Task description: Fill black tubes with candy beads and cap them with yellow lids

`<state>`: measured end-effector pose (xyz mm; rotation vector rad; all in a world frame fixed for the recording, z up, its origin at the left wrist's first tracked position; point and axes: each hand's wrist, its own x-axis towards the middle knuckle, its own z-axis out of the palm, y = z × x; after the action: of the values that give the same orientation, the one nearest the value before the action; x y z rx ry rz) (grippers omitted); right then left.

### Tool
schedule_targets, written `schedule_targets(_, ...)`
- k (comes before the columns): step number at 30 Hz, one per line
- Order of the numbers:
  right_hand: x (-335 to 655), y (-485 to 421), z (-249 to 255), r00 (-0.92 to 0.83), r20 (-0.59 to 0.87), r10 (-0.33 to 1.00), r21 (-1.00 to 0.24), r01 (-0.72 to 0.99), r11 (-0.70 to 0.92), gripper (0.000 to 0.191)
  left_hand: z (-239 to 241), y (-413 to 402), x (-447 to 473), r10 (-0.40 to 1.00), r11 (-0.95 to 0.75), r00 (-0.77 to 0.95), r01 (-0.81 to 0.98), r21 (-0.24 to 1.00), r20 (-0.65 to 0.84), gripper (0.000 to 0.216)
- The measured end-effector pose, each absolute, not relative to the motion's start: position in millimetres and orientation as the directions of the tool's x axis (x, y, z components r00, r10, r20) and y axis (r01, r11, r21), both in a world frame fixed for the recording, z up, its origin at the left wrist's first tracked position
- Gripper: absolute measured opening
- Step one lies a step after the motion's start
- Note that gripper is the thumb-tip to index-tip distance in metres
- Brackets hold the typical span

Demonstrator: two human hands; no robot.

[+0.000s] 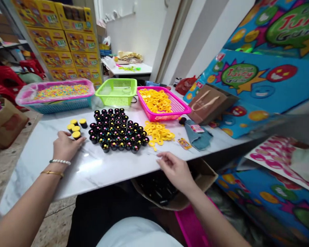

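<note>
My left hand (67, 145) is closed around a small black cup with a yellow lid (76, 134) at the left of the table. Beside it stand several more yellow-lidded black cups (74, 122). A dense group of small black cups (118, 130), lidless, with coloured beads showing inside, fills the middle. My right hand (173, 167) hovers by the table's front edge, fingers loosely curled and apart, with nothing visible in them. Nearest to it lies a heap of yellow ring-shaped lids (158, 132). The left fingertips are partly hidden.
Behind stand a pink-lined basket of coloured beads (61, 92), a green basket (117, 99) and a pink basket of yellow pieces (173, 108). A paper bag (208, 104) and blue cartons (260, 79) flank the right. Below the edge sits a cardboard box of black pieces (206, 176).
</note>
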<state>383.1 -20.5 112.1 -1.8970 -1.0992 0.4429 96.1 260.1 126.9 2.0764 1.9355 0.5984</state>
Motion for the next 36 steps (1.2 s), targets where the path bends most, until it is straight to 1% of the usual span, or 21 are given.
schedule_targets(2, 409.2, -8.8, 113.3, 0.532, 0.294, 0.794, -0.651, 0.72, -0.242, 0.021, 129.7, 246.4, 95.7, 0.987, -0.103, 0.026, 0.86, 0.499, 0.159, 0.045)
schedule_targets(3, 419.7, -2.2, 113.0, 0.511, 0.34, 0.789, -0.574, 0.778, -0.256, 0.021, 130.7, 236.1, 97.3, 0.982, -0.126, 0.033, 0.844, 0.521, 0.184, 0.043)
schedule_targets(5, 431.9, 10.7, 110.1, 0.456, 0.355, 0.816, -0.462, 0.845, -0.27, 0.023, 131.0, 210.4, 105.1, 0.962, -0.232, 0.107, 0.804, 0.548, 0.251, 0.037)
schedule_targets(7, 431.3, 19.9, 104.6, 0.403, 0.307, 0.862, -0.391, 0.879, -0.272, 0.025, 128.0, 184.2, 117.2, 0.915, -0.391, 0.245, 0.734, 0.555, 0.32, 0.033)
schedule_targets(9, 422.2, 23.1, 98.6, 0.374, 0.277, 0.885, -0.332, 0.902, -0.278, 0.024, 122.2, 166.0, 130.3, 0.882, -0.464, 0.297, 0.688, 0.558, 0.367, 0.038)
schedule_targets(11, 410.4, 20.0, 93.9, 0.354, 0.282, 0.892, -0.287, 0.918, -0.273, 0.017, 115.5, 160.0, 140.1, 0.889, -0.449, 0.281, 0.695, 0.563, 0.361, 0.044)
schedule_targets(13, 398.3, 11.7, 91.6, 0.307, 0.303, 0.902, -0.258, 0.938, -0.232, 0.017, 110.0, 163.7, 145.0, 0.907, -0.413, 0.266, 0.72, 0.558, 0.327, 0.047)
schedule_targets(17, 372.5, -11.6, 90.0, 0.172, 0.375, 0.911, -0.237, 0.968, -0.086, 0.018, 107.8, 175.8, 146.8, 0.898, -0.433, 0.304, 0.736, 0.52, 0.317, 0.037)
schedule_targets(18, 366.2, -16.8, 89.3, 0.134, 0.39, 0.911, -0.238, 0.97, -0.041, 0.025, 108.7, 176.1, 146.8, 0.89, -0.448, 0.316, 0.733, 0.512, 0.327, 0.033)
schedule_targets(19, 360.4, -21.2, 88.5, 0.091, 0.4, 0.912, -0.244, 0.97, 0.01, 0.031, 109.7, 174.6, 146.6, 0.88, -0.468, 0.33, 0.727, 0.503, 0.342, 0.03)
schedule_targets(20, 355.3, -24.6, 87.7, 0.043, 0.402, 0.915, -0.262, 0.963, 0.069, 0.031, 110.7, 171.2, 146.0, 0.867, -0.489, 0.341, 0.717, 0.496, 0.362, 0.028)
schedule_targets(22, 347.2, -28.2, 87.4, -0.03, 0.386, 0.922, -0.356, 0.917, 0.179, 0.015, 112.0, 158.8, 144.0, 0.838, -0.538, 0.369, 0.682, 0.496, 0.401, 0.024)
schedule_targets(23, 343.9, -28.3, 88.5, -0.033, 0.371, 0.928, -0.438, 0.875, 0.207, 0.009, 112.1, 150.4, 142.5, 0.822, -0.565, 0.396, 0.65, 0.507, 0.409, 0.023)
schedule_targets(24, 340.7, -27.2, 90.6, 0.002, 0.348, 0.938, -0.542, 0.817, 0.199, 0.009, 111.9, 141.3, 140.9, 0.808, -0.589, 0.431, 0.61, 0.53, 0.402, 0.022)
schedule_targets(25, 337.6, -24.7, 93.5, 0.078, 0.304, 0.949, -0.66, 0.736, 0.151, 0.009, 111.3, 132.2, 139.5, 0.795, -0.605, 0.47, 0.565, 0.561, 0.384, 0.022)
schedule_targets(27, 330.9, -15.6, 101.1, 0.273, 0.14, 0.952, -0.875, 0.484, -0.01, 0.009, 109.4, 116.7, 137.4, 0.769, -0.618, 0.537, 0.483, 0.621, 0.348, 0.024)
schedule_targets(28, 327.4, -9.0, 105.0, 0.337, 0.034, 0.941, -0.942, 0.326, -0.083, 0.014, 108.1, 111.3, 136.9, 0.755, -0.624, 0.558, 0.452, 0.638, 0.343, 0.025)
schedule_targets(30, 321.0, 6.7, 111.2, 0.351, -0.141, 0.926, -0.984, 0.049, -0.168, 0.024, 105.4, 106.0, 136.7, 0.732, -0.641, 0.582, 0.41, 0.649, 0.354, 0.028)
schedule_targets(31, 318.0, 15.1, 113.1, 0.323, -0.191, 0.927, -0.981, -0.038, -0.189, 0.027, 104.1, 105.6, 136.8, 0.722, -0.648, 0.592, 0.396, 0.65, 0.359, 0.028)
schedule_targets(33, 312.6, 30.3, 115.0, 0.275, -0.243, 0.93, -0.969, -0.115, -0.219, 0.033, 101.9, 107.3, 136.9, 0.71, -0.655, 0.604, 0.379, 0.653, 0.362, 0.027)
schedule_targets(36, 305.6, 45.3, 115.9, 0.244, -0.291, 0.925, -0.954, -0.143, -0.262, 0.037, 99.9, 110.2, 136.7, 0.707, -0.665, 0.608, 0.397, 0.633, 0.362, 0.023)
